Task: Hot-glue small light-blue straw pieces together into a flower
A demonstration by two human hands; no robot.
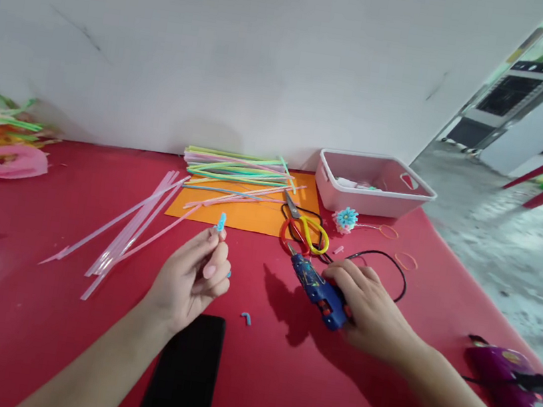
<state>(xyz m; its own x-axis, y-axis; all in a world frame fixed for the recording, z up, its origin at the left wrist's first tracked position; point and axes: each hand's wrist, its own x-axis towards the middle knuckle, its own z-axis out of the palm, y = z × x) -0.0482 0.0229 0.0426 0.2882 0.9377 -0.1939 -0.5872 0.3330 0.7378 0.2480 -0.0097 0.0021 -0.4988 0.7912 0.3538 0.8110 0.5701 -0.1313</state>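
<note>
Between the thumb and fingertips of my left hand (pixel 195 274) a small light-blue piece (pixel 222 222) stands upright. A bit of blue also shows beside the lower fingers. My right hand (pixel 363 301) is wrapped round a dark blue glue gun (pixel 319 288), whose nozzle points up and to the left. Just beyond the nozzle lie scissors (pixel 317 237) with yellow and red handles. A small bent blue piece (pixel 247 319) rests on the red table (pixel 257 377) between my hands.
Colourful straws (pixel 236 166) lie on orange paper (pixel 234 215), pink straws (pixel 133 231) left of it. A pink basket (pixel 367 200) and blue flower (pixel 346 219) are at the back right. A black phone (pixel 184 373) is near, a purple power strip (pixel 512 392) far right.
</note>
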